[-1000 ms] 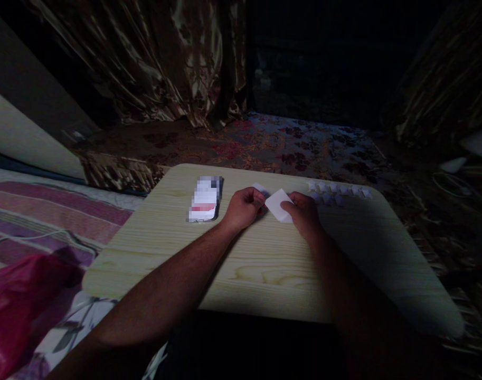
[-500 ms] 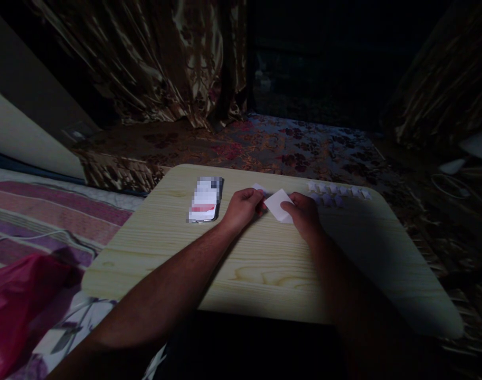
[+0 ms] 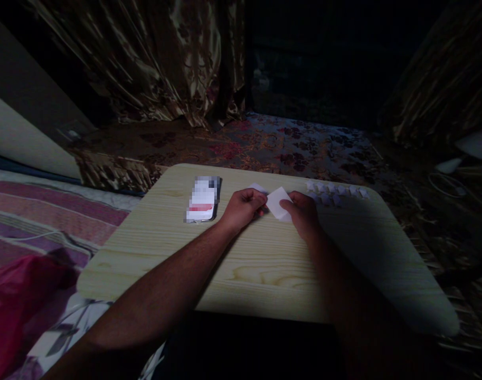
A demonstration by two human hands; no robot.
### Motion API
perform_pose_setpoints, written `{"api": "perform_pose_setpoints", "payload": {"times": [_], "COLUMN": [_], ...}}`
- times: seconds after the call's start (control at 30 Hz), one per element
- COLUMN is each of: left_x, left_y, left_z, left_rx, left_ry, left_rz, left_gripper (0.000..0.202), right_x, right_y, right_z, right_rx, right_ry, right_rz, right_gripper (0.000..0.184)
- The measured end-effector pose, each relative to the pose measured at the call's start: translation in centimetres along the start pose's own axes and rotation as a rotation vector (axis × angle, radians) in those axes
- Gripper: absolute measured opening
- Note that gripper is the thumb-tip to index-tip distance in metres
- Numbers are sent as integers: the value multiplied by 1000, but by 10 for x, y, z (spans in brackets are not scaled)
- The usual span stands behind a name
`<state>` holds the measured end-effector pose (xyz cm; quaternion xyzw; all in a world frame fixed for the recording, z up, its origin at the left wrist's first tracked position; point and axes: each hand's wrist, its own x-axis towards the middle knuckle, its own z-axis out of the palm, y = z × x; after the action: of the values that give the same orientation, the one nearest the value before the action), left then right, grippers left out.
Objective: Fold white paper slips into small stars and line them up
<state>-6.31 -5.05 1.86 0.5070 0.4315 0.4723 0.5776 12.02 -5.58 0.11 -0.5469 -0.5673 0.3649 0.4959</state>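
Both my hands meet over the far middle of a light wooden table [image 3: 264,264]. My left hand [image 3: 243,208] is closed, pinching the left edge of a small white paper slip [image 3: 277,202]. My right hand [image 3: 302,214] is closed too, gripping the slip's right side with thumb and fingers. Another small white piece [image 3: 257,187] lies on the table just behind my left hand. To the right of my hands lies a row of several small folded pale paper pieces [image 3: 336,192].
A phone [image 3: 202,205] lies face up left of my left hand. A striped bedsheet [image 3: 46,211] and a pink plastic bag [image 3: 22,301] lie at the left. Patterned carpet [image 3: 288,142] and shiny brown curtains [image 3: 153,58] fill the background.
My hands have drawn slightly closer together on the paper slip, which now looks a little narrower. The view has shifted slightly.
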Motion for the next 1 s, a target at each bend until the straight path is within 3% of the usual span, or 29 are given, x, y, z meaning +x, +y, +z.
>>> {"api": "perform_pose_setpoints", "payload": {"times": [0.47,0.73,0.8,0.9,1.0], "left_x": [-1,2,-1,-4,-5], "left_y": [-6,1,3,4,0], "left_z": [2,0,2,5,7], "left_rx": [-62,-99,-107,-141,-84], "left_ry": [-95,87,49,-141,-182], "left_rz": [-5,60,65,76,98], "left_gripper": [34,22,22,40,51], "right_x": [0,-4,-6,-6,-5], "right_y": [3,-14,-16,-17,-13], "right_z": [2,-1,-1,0,1], "right_rx": [39,-19,-40,-8,49], "right_ry": [-33,-102,-106,-89,-80], "right_rz": [2,-20,-39,-17,14], "right_gripper": [27,31,35,35,31]}}
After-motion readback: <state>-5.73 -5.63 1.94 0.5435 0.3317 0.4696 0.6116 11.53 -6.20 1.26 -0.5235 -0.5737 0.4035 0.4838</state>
